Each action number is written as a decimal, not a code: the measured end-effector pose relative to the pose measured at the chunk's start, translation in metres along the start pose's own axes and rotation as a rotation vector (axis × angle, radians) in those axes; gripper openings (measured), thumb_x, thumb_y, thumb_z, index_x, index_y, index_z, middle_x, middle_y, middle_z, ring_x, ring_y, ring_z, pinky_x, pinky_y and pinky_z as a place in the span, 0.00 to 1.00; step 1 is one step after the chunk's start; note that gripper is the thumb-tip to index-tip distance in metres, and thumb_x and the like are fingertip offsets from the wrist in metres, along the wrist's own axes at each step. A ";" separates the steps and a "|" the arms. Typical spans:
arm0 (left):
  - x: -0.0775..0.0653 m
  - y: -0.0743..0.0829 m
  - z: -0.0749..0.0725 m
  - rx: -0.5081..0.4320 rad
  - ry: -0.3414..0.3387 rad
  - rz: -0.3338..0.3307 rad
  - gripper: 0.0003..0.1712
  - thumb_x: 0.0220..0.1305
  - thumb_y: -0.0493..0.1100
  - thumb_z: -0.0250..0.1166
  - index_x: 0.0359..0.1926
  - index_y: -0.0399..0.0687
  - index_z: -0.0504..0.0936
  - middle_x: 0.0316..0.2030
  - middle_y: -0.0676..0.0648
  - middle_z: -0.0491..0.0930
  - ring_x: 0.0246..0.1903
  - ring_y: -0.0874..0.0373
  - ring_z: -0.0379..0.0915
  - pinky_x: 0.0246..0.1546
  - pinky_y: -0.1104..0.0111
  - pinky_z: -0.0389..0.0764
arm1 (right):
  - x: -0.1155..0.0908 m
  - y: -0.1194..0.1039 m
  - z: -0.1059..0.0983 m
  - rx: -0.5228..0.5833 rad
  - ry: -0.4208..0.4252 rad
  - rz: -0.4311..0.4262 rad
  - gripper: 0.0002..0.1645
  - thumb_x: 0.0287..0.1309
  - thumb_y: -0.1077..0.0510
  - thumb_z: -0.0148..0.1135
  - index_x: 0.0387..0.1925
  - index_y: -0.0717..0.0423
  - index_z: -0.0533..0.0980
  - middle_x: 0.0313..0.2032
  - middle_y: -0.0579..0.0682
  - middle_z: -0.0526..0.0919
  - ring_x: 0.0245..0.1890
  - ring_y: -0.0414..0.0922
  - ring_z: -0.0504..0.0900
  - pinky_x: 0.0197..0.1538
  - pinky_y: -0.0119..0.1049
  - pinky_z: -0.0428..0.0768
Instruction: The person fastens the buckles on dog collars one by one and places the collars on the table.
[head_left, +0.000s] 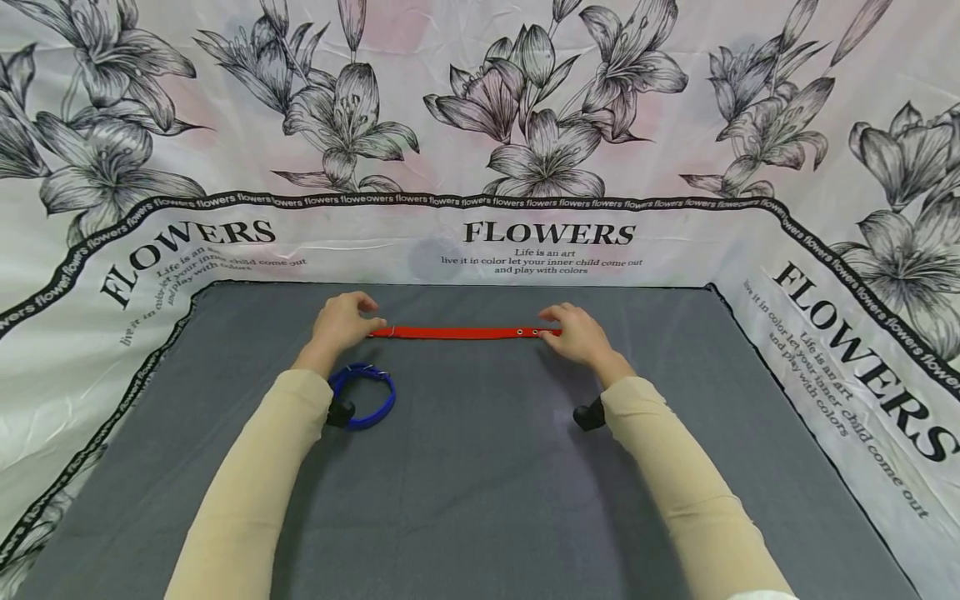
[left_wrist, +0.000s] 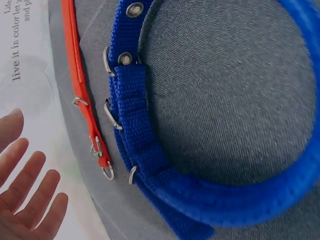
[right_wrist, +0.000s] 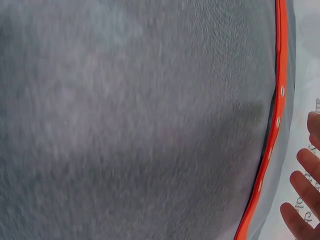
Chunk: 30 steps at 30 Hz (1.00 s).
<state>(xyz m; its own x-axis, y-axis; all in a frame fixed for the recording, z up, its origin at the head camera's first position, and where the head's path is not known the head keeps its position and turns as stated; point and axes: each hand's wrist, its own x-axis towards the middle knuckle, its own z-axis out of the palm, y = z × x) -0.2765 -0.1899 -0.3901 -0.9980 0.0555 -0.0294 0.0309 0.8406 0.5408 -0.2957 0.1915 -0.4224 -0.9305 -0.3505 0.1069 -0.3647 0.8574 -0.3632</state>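
1. Left hand (head_left: 341, 325): released, fingers extended and spread in the left wrist view; stationed at the left end of the red strap (head_left: 457, 332). Contact cannot be confirmed.
2. Right hand (head_left: 583, 337): likewise released, fingers apart in the right wrist view; stationed at the strap's right end, contact again unconfirmed.
3. Red strap: laid out straight from side to side between the two hands, near the far edge of the grey surface (head_left: 480, 483). Its left end carries a metal buckle (left_wrist: 96, 146) and a D-ring (left_wrist: 108, 173); eyelets (right_wrist: 282, 91) run along the right portion.
4. Blue collar (left_wrist: 240, 202): fastened into a loop, resting on the grey surface just on the wearer's side of the strap's left end (two eyelets and several metal fittings visible). The two articles lie apart.
5. Wrists: a black device (head_left: 341, 413) at the left overlaps part of the blue collar in the head view; a matching black fitting (head_left: 590, 415) sits at the right. Both sleeves (head_left: 247, 483) are pale yellow.
6. Surround: white fabric (head_left: 390, 250) bearing line-drawn lilies (head_left: 547, 158) and "FLOWERS" lettering borders the grey area.
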 end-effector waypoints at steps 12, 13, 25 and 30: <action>0.011 0.004 0.013 0.079 -0.061 -0.061 0.24 0.58 0.48 0.64 0.53 0.42 0.75 0.54 0.41 0.74 0.53 0.43 0.69 0.52 0.51 0.69 | -0.001 0.021 -0.001 -0.118 -0.025 0.041 0.24 0.56 0.54 0.61 0.53 0.57 0.74 0.50 0.59 0.75 0.50 0.57 0.73 0.52 0.52 0.71; 0.012 0.004 0.015 0.086 -0.065 -0.059 0.24 0.57 0.48 0.64 0.53 0.42 0.75 0.54 0.40 0.74 0.53 0.43 0.69 0.52 0.51 0.69 | -0.001 0.022 -0.001 -0.133 -0.028 0.044 0.24 0.56 0.54 0.60 0.53 0.57 0.74 0.50 0.59 0.75 0.50 0.58 0.73 0.52 0.53 0.71; 0.020 0.007 0.034 0.234 -0.125 -0.054 0.26 0.56 0.48 0.65 0.54 0.43 0.75 0.53 0.41 0.75 0.51 0.44 0.70 0.47 0.53 0.73 | -0.004 0.028 -0.003 -0.213 -0.058 0.115 0.23 0.55 0.52 0.61 0.51 0.57 0.74 0.48 0.61 0.74 0.48 0.59 0.73 0.49 0.54 0.72; 0.022 0.005 0.038 0.264 -0.128 -0.049 0.24 0.55 0.47 0.66 0.52 0.43 0.77 0.50 0.40 0.76 0.49 0.44 0.71 0.48 0.52 0.72 | -0.006 0.028 -0.001 -0.245 -0.042 0.127 0.19 0.56 0.53 0.60 0.47 0.59 0.75 0.45 0.61 0.75 0.45 0.60 0.74 0.46 0.55 0.73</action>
<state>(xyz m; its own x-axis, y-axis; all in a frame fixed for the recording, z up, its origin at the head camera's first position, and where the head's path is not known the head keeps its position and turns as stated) -0.2962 -0.1638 -0.4198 -0.9842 0.0648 -0.1646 0.0128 0.9540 0.2995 -0.3006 0.2175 -0.4321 -0.9688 -0.2457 0.0341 -0.2480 0.9591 -0.1362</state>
